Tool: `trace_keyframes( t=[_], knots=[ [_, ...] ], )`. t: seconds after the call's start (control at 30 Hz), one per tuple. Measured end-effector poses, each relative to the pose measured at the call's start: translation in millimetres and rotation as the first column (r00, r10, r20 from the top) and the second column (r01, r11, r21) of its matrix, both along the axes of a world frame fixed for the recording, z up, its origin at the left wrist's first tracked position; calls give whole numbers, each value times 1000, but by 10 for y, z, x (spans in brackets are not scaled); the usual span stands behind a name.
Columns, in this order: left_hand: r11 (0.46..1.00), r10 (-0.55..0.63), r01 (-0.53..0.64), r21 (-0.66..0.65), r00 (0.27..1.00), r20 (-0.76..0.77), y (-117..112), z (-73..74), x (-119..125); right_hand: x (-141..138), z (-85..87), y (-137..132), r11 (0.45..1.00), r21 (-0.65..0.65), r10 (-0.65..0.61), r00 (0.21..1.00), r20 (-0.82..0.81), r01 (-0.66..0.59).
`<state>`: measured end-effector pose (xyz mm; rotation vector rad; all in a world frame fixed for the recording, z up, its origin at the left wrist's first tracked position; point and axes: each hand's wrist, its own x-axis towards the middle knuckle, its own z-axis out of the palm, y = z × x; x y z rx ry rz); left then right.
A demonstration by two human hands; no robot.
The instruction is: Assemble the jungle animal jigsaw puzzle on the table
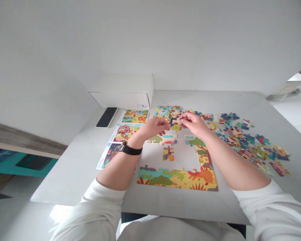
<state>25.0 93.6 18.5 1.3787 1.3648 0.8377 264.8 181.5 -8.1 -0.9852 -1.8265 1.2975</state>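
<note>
Cream puzzle piece (177, 122): right between the two hands, at the near side of the far heap, so fingertips crowd the view of it.
Right hand (192, 124): thumb and fingers nearly pinched together, tips at that piece's edge; honestly can't tell if it's gripped or just touched.
Left hand (156, 128): fingers curled, thumb close to them, and I can't tell if anything's in there.
Yellow-green piece (176, 128): lying just on the near side of the cream one.
Joined strip (168, 139): partly under the left hand, well apart from the lion corner.
Puzzle border (178, 179): near edge and right side put together, lion at the near right.
Little tiger chunk (168, 154): loose inside the border, touching none of it.
Far heap (163, 111): jumbled pieces beyond the hands.
Right-hand scatter (243, 135): loads more pieces, with the right forearm cutting across its near left side.
Picture sheet (134, 115): three scenes on the left; the left arm and black watch (131, 149) block part.
Phone (107, 117): left of the sheet.
White box (121, 98): far left, against the wall.
</note>
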Motion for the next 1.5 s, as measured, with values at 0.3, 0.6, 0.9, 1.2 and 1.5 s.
trace_keyframes(
  t=[0.3, 0.6, 0.9, 1.2, 1.5],
  knots=[
    [999, -40, 39, -35, 999, -25, -33, 22, 68, -40, -29, -111, 986, -4, 165, 986, 28, -165],
    [971, 225, -210, 117, 965, -132, 44, -73, -130, 74, -98, 111, 999, -51, 3, 999, 45, -1],
    [926, 326, -104, 363, 706, -629, 92, -268, -273, 232, -226, 303, 945, 320, -216, 852, 478, 60],
    [951, 260, -52, 306, 669, -697, 98, -325, -115, 182, -222, 266, 911, 413, -246, 797, 552, -5],
    [932, 340, -200, 301, 770, -540, 73, -278, -184, 240, -299, 266, 813, 582, -315, 814, 487, -33]
  ],
)
